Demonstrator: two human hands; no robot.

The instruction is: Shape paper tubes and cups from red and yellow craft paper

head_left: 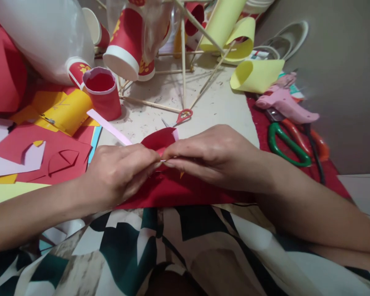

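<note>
My left hand (pixel 120 170) and my right hand (pixel 216 154) meet fingertip to fingertip over the red cloth. Both pinch the near edge of a curled red paper piece (pixel 158 139), which is partly hidden behind the fingers. A pale lilac paper strip (pixel 109 128) sticks out to the left behind my left hand, and a bit of lilac shows beside my right fingers. Just beyond the hands lie small scissors (pixel 184 116) with red handles. Left of them stands a red paper cylinder (pixel 106 102) with a lilac band around its rim.
A frame of wooden sticks (pixel 183 61) stands at the back among printed paper cups (pixel 125 41). Rolled yellow paper (pixel 259 76), a pink glue gun (pixel 286 102) and green-handled scissors (pixel 288 148) lie right. Red paper scraps (pixel 61 158) and a yellow-orange roll (pixel 68 111) cover the left.
</note>
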